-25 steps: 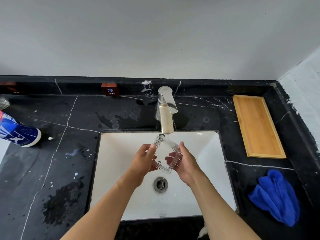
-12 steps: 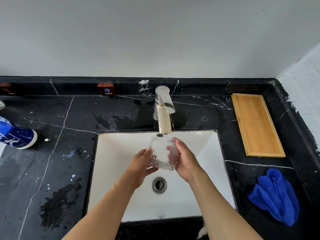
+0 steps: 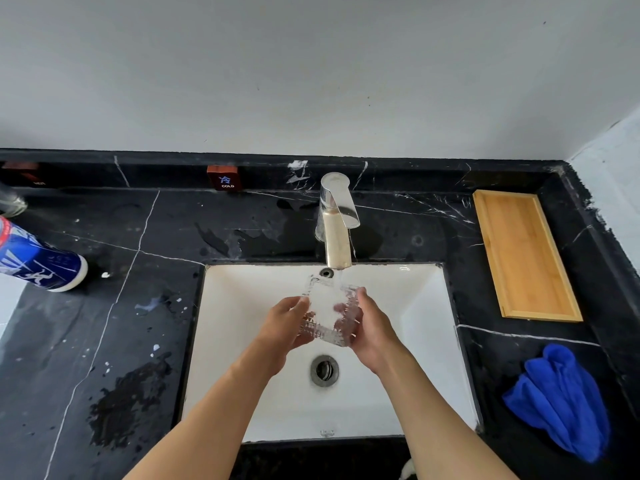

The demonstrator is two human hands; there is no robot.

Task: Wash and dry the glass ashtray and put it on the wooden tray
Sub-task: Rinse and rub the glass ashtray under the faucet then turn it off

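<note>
I am rinsing the glass ashtray [image 3: 329,315] under the running faucet [image 3: 335,223], over the white sink [image 3: 429,306]; washing is the step in hand. My left hand [image 3: 282,323] and right hand [image 3: 375,325] are clasping it from either side, fingers [image 3: 362,294] curled around its ribbed walls. Next, I judge, comes drying with the blue cloth [image 3: 561,400] lying on the dark surface [image 3: 104,323], then setting it on the wooden tray [image 3: 524,254], well apart to the right. Water and glare are blurring the ashtray's inside, so I cannot tell whether it is clean.
</note>
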